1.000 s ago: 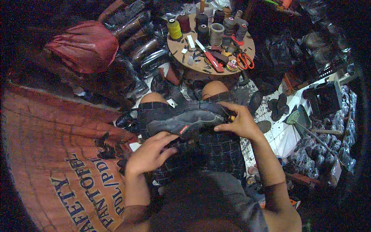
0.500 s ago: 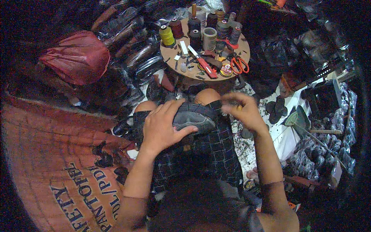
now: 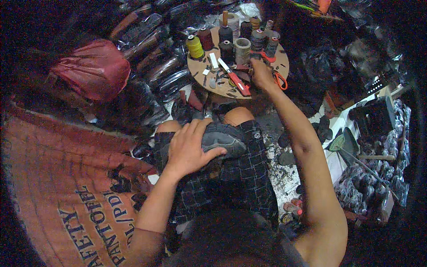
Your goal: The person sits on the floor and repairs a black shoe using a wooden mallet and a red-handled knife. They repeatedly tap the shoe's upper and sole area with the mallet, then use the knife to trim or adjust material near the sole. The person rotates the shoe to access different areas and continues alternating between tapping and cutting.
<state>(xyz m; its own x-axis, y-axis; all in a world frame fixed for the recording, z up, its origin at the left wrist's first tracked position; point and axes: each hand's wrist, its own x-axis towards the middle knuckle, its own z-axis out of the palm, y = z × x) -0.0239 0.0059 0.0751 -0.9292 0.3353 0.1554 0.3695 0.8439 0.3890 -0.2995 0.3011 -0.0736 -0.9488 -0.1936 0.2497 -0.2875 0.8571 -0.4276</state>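
A black shoe (image 3: 223, 140) with grey stitched lines lies across my lap, on dark checked shorts (image 3: 209, 189). My left hand (image 3: 189, 148) grips it from the left, thumb along the near side and fingers over the top. My right hand (image 3: 260, 73) reaches out to a round wooden table (image 3: 202, 73), among small items at its right part. Those fingers are in shadow and partly hidden, so what they touch does not show. Close by are orange-handled scissors (image 3: 280, 81) and a red-handled cutter knife (image 3: 238, 79).
Several thread spools, one yellow (image 3: 194, 46), stand on the table's far half. At left are a red bundle (image 3: 93, 69) and a large orange-brown sack (image 3: 49, 178). A green broom (image 3: 338, 143) and plastic-wrapped goods (image 3: 362, 182) lie at right. Scraps litter the floor.
My right hand has moved from beside the shoe, forward to the table's right part. My left hand still holds the shoe on my lap.
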